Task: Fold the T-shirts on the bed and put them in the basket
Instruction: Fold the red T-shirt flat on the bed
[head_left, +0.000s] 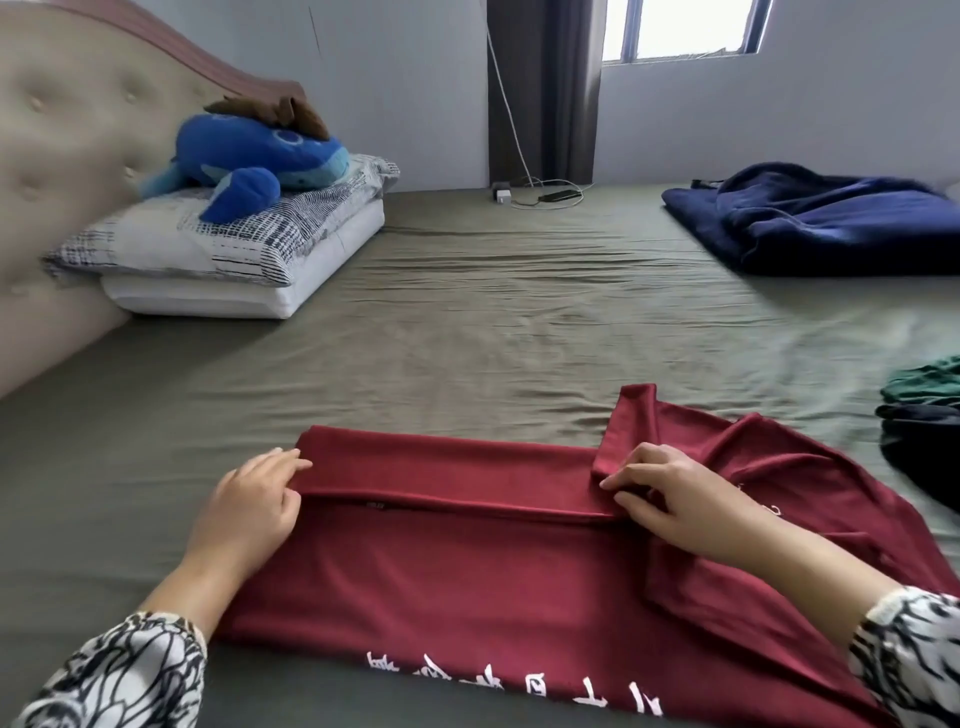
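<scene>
Mid-fold on the red shirt (467, 561), which lies flat on the bed (467, 312) right in front of me, white print along its near edge. The far side is already turned over toward me into a long flap. My left hand (249, 504) pinches the left end of that flap, thumb under, fingers on top. My right hand (670, 499) pinches the right end, just beside the sleeve (628, 426) that sticks up and away. Both hands clamped on cloth, well apart, one at each end of the fold line. Status, by my read: first lengthwise fold in place, sleeve not tucked, near side not folded, no crosswise fold yet. So this shirt is maybe a third done. More clothes wait at the right edge: a green piece (930, 379) on a dark piece (919, 452), both unfolded as far as I can see. Basket isn't in view, so can't tell if anything is in it. Navy blanket (810, 228) far right, pillows (234, 244) and blue plush (260, 156) far left, not part of the job.
</scene>
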